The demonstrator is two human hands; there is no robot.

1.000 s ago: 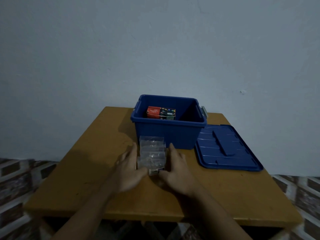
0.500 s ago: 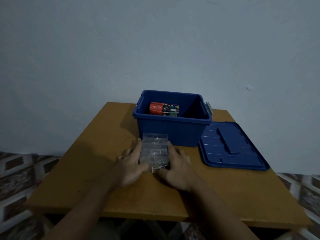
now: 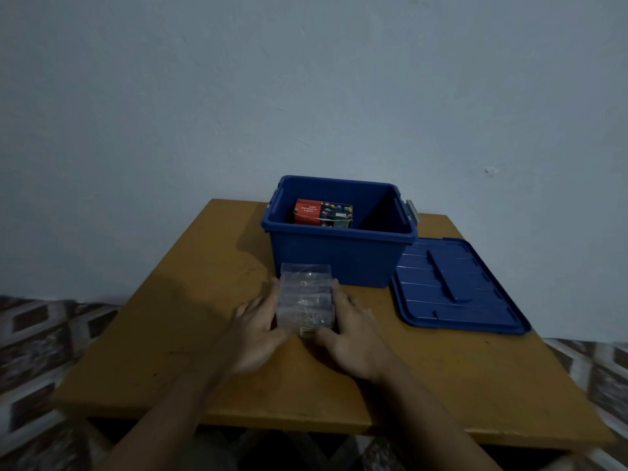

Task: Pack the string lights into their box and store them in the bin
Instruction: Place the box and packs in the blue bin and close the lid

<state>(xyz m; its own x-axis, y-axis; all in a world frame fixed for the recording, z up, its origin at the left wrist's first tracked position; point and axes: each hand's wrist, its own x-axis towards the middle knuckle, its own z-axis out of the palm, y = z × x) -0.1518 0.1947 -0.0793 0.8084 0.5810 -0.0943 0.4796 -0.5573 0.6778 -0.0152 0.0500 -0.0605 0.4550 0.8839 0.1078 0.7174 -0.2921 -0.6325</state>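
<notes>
A clear plastic tray of string lights (image 3: 304, 297) rests on the wooden table (image 3: 170, 334), just in front of the blue bin (image 3: 339, 256). My left hand (image 3: 258, 331) clasps the tray's left side and my right hand (image 3: 350, 334) clasps its right side, thumbs at the near end. Inside the open bin lies a red LED lights box (image 3: 322, 212) against the far wall.
The bin's blue lid (image 3: 455, 287) lies flat on the table to the right of the bin. A plain wall stands right behind the table. Patterned floor shows on both sides.
Both hands have stayed on the tray, sliding slightly further along its sides. The view has shifted a little; the tray has barely moved.
</notes>
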